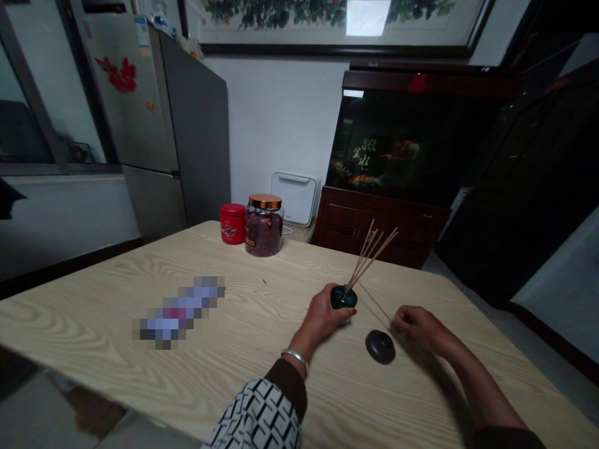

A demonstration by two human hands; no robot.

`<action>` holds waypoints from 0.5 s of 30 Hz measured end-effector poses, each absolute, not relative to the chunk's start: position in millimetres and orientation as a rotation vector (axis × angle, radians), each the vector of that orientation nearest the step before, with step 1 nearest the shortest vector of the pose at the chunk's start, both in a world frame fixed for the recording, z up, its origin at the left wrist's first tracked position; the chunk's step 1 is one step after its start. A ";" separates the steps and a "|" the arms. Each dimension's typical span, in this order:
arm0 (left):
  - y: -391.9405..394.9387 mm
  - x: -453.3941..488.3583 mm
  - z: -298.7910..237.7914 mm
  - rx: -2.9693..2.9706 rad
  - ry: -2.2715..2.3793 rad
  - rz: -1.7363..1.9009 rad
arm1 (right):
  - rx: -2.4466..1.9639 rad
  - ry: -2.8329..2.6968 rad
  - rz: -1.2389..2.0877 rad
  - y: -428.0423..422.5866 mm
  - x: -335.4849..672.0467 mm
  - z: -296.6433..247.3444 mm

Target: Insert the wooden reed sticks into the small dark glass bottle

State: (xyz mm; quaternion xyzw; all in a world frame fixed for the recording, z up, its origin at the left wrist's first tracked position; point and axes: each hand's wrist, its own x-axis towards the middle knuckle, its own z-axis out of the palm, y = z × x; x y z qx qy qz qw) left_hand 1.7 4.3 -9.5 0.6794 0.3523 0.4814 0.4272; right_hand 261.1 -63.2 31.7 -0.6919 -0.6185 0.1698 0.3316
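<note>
My left hand (pixel 326 310) is wrapped round a small dark pot (pixel 343 300) on the table. Several thin brown sticks (pixel 369 259) stand in its mouth and fan out to the right. My right hand (pixel 418 325) pinches one end of a single thin stick (pixel 375 302), which slants up and left toward the pot. Whether its far tip touches the pot is too fine to tell. Between my hands, nearer me, a round dark brown lid (pixel 380 347) with a hole or knob at its middle lies on the table.
Along the back edge of the wooden table (pixel 116 299) stand a red canister (pixel 233 223) and a clear jar (pixel 264 227) with a copper-coloured lid. A blurred-out packet (pixel 180 312) lies at left. Behind are a fish tank (pixel 388 143) and a fridge (pixel 196 137).
</note>
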 end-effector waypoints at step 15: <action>6.6 2.2 -11.9 1.706 0.907 1.190 | -0.949 -0.794 0.496 -60.3 202.6 109.2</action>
